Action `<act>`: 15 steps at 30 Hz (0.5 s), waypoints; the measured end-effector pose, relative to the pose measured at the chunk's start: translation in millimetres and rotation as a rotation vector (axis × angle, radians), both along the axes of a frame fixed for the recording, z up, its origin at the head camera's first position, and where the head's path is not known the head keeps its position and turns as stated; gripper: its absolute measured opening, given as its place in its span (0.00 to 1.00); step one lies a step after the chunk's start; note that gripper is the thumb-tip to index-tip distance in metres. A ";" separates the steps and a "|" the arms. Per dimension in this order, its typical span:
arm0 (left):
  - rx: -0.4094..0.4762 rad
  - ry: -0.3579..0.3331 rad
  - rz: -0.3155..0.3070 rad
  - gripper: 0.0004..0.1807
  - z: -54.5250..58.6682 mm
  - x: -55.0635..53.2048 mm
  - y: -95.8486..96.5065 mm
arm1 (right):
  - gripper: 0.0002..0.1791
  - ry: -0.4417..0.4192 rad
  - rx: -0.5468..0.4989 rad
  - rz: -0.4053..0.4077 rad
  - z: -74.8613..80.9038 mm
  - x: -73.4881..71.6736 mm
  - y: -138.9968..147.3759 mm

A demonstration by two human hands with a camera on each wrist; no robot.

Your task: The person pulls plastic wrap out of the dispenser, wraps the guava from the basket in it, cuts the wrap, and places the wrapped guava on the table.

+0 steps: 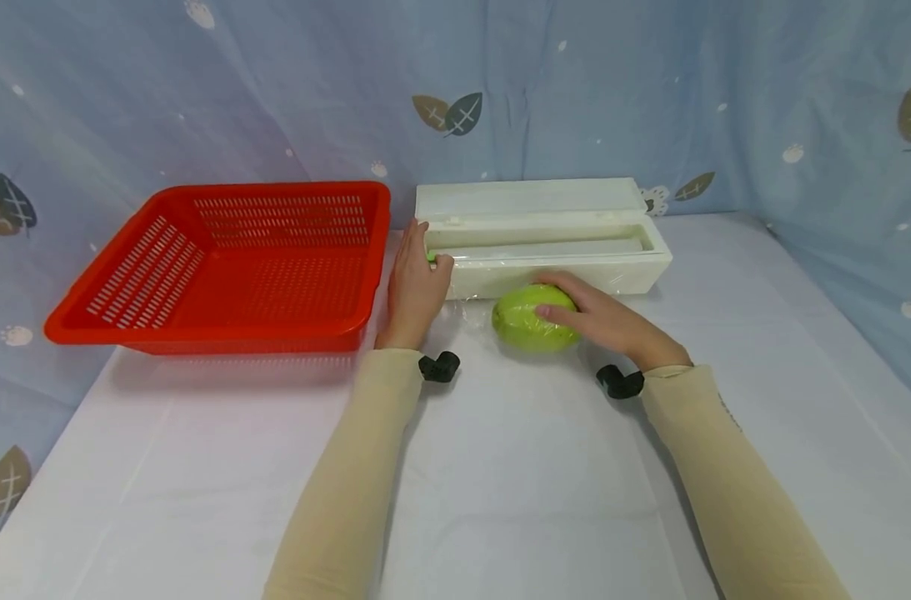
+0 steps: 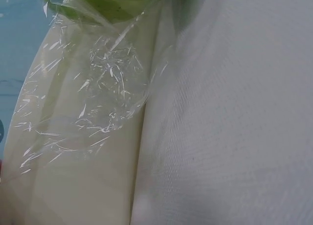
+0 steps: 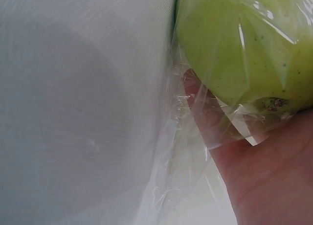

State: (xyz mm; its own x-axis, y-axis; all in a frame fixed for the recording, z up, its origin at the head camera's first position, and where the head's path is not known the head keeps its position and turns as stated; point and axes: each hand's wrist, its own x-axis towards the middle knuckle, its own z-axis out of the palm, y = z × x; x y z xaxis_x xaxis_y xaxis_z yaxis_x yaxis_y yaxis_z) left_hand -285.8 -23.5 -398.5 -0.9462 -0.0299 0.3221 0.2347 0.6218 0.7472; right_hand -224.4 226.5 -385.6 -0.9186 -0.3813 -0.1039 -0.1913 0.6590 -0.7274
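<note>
A yellow-green, oval melon (image 1: 528, 321) with small dark specks lies in front of a long white cling film box (image 1: 560, 273). My right hand (image 1: 601, 317) grips it, thumb on the near side and fingers over the far side. Clear cling film (image 3: 215, 83) covers the fruit and part of that hand in the right wrist view. Loose, wrinkled film (image 2: 107, 83) spreads over the box front in the left wrist view. My left hand (image 1: 416, 279) rests at the box's left end, fingers extended, thumb beside a small green piece (image 1: 431, 257) on the front edge.
A red perforated plastic basket (image 1: 297, 333) stands to the left, close to my left forearm. The box's lid (image 1: 530, 197) is raised at the back, with a white roll (image 1: 545, 248) inside. Behind the white-covered table (image 1: 530, 500) hangs a blue patterned curtain (image 1: 575, 92).
</note>
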 end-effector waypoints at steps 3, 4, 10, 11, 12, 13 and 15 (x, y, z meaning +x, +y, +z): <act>0.020 -0.009 -0.002 0.28 0.8 1.4 -1.4 | 0.31 -0.009 -0.005 -0.001 0.6 0.1 -0.4; 0.028 -0.014 -0.003 0.28 0.8 1.8 -1.9 | 0.31 -0.013 -0.012 -0.001 0.9 0.5 -0.6; 0.040 -0.011 -0.002 0.27 1.1 0.9 -3.5 | 0.30 -0.023 -0.004 -0.005 17.2 9.6 -8.1; 0.037 -0.005 -0.002 0.27 1.1 0.3 -3.5 | 0.31 -0.020 0.001 -0.006 17.2 9.3 -8.0; 0.035 0.002 -0.001 0.27 1.2 0.0 -3.6 | 0.31 -0.018 -0.003 -0.004 16.0 8.4 -7.2; 0.034 0.009 0.000 0.26 1.2 -0.2 -3.8 | 0.31 -0.016 -0.009 -0.002 12.4 6.2 -5.4; 0.031 0.022 -0.002 0.25 1.3 0.4 -4.2 | 0.32 -0.013 -0.019 -0.003 3.8 1.0 -1.7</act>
